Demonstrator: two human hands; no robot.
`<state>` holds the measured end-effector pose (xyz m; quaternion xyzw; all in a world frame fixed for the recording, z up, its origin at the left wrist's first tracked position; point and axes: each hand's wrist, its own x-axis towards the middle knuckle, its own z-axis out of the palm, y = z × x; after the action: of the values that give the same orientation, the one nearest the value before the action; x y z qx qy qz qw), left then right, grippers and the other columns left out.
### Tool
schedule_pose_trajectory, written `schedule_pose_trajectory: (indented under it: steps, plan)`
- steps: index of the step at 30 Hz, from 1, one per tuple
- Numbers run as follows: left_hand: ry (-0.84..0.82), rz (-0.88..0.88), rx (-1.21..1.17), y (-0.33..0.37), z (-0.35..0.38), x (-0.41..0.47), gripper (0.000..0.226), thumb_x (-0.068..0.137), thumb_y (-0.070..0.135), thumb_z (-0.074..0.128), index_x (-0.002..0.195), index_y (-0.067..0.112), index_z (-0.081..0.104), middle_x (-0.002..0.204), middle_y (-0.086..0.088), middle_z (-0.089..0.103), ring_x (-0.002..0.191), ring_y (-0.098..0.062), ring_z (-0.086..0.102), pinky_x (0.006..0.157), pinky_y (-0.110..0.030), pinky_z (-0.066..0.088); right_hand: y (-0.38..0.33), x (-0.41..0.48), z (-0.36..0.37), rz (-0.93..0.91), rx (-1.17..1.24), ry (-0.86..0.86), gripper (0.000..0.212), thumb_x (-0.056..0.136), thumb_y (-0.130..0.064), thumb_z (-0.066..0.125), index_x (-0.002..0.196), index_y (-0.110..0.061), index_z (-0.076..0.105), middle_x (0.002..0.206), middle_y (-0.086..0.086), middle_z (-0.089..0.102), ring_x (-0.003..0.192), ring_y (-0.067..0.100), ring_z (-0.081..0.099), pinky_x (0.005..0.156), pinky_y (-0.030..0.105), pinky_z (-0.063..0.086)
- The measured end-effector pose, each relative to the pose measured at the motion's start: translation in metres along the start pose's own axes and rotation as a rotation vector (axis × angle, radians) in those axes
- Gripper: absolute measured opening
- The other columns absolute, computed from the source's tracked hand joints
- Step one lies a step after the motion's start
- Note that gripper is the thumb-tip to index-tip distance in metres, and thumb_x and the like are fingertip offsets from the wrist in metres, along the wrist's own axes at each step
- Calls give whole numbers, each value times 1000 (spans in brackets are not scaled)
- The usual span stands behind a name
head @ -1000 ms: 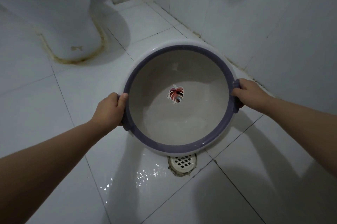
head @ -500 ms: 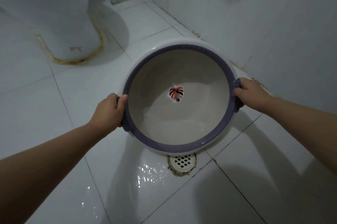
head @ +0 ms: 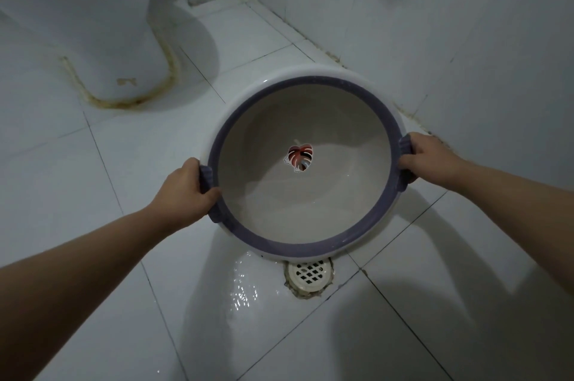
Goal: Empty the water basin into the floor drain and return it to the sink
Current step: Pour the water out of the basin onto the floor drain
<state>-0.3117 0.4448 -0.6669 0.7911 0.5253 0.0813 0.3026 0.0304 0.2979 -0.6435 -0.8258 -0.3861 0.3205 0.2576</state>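
Head cam, only view: the person holds the water basin (head: 302,169) tipped toward them over the floor, near lip right above the floor drain (head: 309,277). Left hand (head: 186,191) and right hand (head: 427,158) each have fingers wrapped tight on a purple side handle. Basin looks nearly empty imo, just a thin film of water at the low side. Wet patch (head: 245,284) sits on the tile left of the drain, so prob better to tip steeper w/ the lip centred on the grate, give it a shake, then carry it level. Sink not in shot.
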Motion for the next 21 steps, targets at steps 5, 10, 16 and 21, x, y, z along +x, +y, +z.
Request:
schedule_pose_trajectory:
  steps: [5,10,16,21]
  plan:
    - [4,19,15,-3,1,-1,32,81,18,64,71,23,34,68,-1,56,61,-15,54,46,-22,34,0,-2,0,16,-13,-19,25,79,6,52,99,-7,45,95,20,58,81,33,63,77,51,56]
    - [-5,20,20,-4,0,-1,25,81,20,66,80,14,41,72,-6,59,67,-24,58,49,-25,40,1,-3,-2,5,-41,-7,25,78,6,54,96,-9,45,92,18,58,83,33,63,77,48,56]
    - [-7,33,26,-3,0,-4,33,82,21,66,72,22,35,69,1,55,62,-14,54,47,-21,34,1,-6,-6,-8,-36,3,31,75,7,56,75,-22,44,90,18,59,82,34,64,75,50,57]
    - [-28,48,28,-4,-2,-7,34,81,22,66,70,22,34,70,-1,56,68,-22,58,48,-21,36,4,-5,-8,0,-40,3,22,70,9,58,73,-10,48,75,18,60,60,35,68,60,41,59]
